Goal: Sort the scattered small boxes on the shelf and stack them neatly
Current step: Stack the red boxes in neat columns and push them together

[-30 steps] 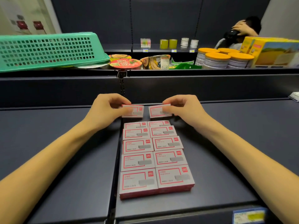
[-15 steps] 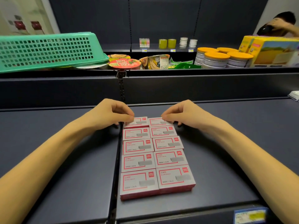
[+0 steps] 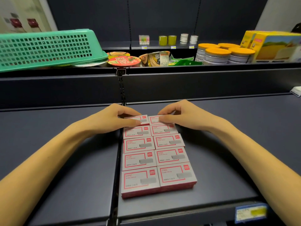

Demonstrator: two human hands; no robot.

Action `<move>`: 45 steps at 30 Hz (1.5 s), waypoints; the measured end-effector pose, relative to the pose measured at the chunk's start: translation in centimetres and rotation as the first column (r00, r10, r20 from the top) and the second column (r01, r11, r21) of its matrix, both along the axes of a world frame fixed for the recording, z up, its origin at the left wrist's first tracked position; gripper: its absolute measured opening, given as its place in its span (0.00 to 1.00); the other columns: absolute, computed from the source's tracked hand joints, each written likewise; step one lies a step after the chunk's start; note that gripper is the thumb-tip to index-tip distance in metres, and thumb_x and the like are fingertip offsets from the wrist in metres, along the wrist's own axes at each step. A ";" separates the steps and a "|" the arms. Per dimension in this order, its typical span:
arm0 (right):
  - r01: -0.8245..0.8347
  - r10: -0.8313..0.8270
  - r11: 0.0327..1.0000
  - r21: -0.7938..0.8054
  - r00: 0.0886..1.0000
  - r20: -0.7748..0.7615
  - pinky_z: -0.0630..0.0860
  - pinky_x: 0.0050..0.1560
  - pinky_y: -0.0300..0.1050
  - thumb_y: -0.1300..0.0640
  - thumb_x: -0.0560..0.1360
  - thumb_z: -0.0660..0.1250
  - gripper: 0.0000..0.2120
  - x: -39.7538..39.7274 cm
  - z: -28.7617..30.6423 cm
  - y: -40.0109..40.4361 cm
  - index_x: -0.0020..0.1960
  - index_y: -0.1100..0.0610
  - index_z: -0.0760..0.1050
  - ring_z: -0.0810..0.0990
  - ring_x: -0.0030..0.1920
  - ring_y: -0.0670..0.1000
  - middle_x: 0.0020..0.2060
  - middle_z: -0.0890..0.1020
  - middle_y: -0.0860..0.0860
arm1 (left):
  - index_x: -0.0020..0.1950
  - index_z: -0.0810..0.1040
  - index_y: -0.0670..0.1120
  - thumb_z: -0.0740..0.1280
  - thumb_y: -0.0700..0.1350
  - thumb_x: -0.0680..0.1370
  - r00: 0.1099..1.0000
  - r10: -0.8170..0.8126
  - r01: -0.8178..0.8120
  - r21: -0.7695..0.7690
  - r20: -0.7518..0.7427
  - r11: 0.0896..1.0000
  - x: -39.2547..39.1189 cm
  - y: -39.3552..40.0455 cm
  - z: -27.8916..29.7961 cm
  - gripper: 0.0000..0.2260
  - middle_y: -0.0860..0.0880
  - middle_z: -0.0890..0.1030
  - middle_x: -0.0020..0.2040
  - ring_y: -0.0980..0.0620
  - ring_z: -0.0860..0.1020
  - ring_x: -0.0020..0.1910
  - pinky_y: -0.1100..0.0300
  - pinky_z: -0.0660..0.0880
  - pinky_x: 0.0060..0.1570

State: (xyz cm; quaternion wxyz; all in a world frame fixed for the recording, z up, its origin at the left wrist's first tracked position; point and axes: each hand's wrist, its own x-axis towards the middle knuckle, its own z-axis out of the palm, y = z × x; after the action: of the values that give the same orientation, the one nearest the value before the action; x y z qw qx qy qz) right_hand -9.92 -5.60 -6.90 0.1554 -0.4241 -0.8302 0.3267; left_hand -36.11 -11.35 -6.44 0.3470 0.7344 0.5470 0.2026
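Staple boxes [image 3: 157, 158], two columns, lying on dark shelf [image 3: 219, 160] near its front edge.
Left hand [image 3: 114, 120] and right hand [image 3: 180, 114] are each pinching a far-row box; green basket [image 3: 44, 48] above.

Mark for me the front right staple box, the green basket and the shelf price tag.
front right staple box [image 3: 176, 175], head view, middle of its top face.
green basket [image 3: 45, 48], head view, on its perforated side wall.
shelf price tag [image 3: 251, 213], head view, centre of the label on the shelf's front edge.

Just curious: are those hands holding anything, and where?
Yes. The left hand pinches the far left box, the right hand the far right box, each by its edges.
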 end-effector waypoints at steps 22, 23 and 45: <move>0.256 -0.283 0.947 0.193 0.950 0.130 0.73 0.59 0.53 0.41 0.82 0.47 0.24 3.8 -1.4 -8.9 0.55 0.58 0.74 0.75 0.56 0.55 0.53 0.78 0.52 | 0.52 0.73 0.47 0.55 0.68 0.77 0.902 0.366 -0.293 0.301 -0.227 0.908 1.4 -6.3 -1.7 0.25 0.59 0.79 0.51 0.53 0.78 0.48 0.62 0.74 0.42; 0.214 -0.262 0.945 0.247 0.947 0.184 0.73 0.55 0.51 0.40 0.81 0.43 0.26 4.0 -1.6 -9.5 0.51 0.56 0.72 0.73 0.52 0.53 0.49 0.76 0.51 | 0.47 0.72 0.48 0.51 0.72 0.74 0.899 0.373 -0.300 0.297 -0.230 0.906 1.3 -6.9 -2.3 0.28 0.56 0.79 0.46 0.52 0.78 0.44 0.59 0.74 0.40; 0.151 -0.194 0.968 0.202 0.958 0.211 0.53 0.77 0.61 0.35 0.81 0.47 0.25 2.5 -3.4 -13.2 0.74 0.43 0.63 0.65 0.71 0.49 0.68 0.71 0.42 | 0.56 0.72 0.53 0.45 0.76 0.71 0.879 0.397 -0.328 0.270 -0.265 0.906 4.0 -10.1 -4.4 0.34 0.55 0.76 0.53 0.53 0.75 0.53 0.46 0.72 0.62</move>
State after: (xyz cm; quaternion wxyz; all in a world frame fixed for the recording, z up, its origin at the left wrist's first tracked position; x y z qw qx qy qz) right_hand -7.44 -18.77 -10.29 0.1254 -0.5136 -0.8289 0.1827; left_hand -32.15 -21.49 -10.83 0.1291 0.6744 0.6980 0.2032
